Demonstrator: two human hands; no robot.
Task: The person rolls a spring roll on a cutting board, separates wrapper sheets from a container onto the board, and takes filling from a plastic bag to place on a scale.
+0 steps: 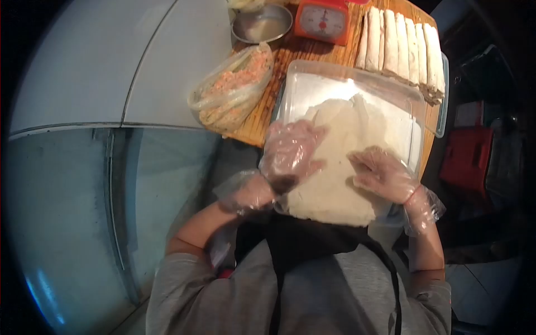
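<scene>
A wide, pale sheet that looks like dough (329, 190) lies over a clear plastic tray (410, 99), reaching its near edge. A raised crease runs along the sheet's far part. My left hand (291, 149), in a clear plastic glove, rests at the sheet's left side with thumb and fingers apart. On the right side of the sheet is my right hand (385, 172), gloved too, its fingers slightly bent and pointing left over the surface. I see nothing held in either hand.
A plastic bag of orange-pink filling (237, 81) sits at the table's left edge. Behind it are a metal bowl (261, 25) and a red dial scale (322, 22). Several long pale rolls (399, 47) lie at the far right. A white cabinet (178, 67) stands left.
</scene>
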